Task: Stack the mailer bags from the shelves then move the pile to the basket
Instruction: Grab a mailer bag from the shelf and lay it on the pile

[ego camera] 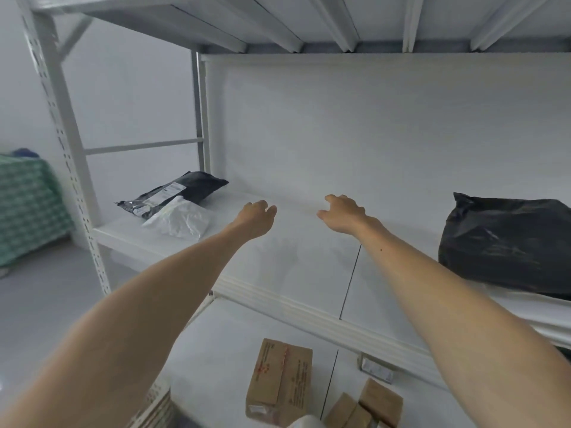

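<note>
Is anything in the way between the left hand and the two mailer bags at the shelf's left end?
Nothing visible. Only bare shelf lies between the left hand and the white mailer bag, which overlaps the black mailer bag behind it. The basket is out of view.

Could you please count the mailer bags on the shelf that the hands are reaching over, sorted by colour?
Black mailer bags: 2
White mailer bag: 1
Total: 3

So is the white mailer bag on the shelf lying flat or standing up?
Lying flat: the white mailer bag rests on the shelf, partly over a black bag.
</note>
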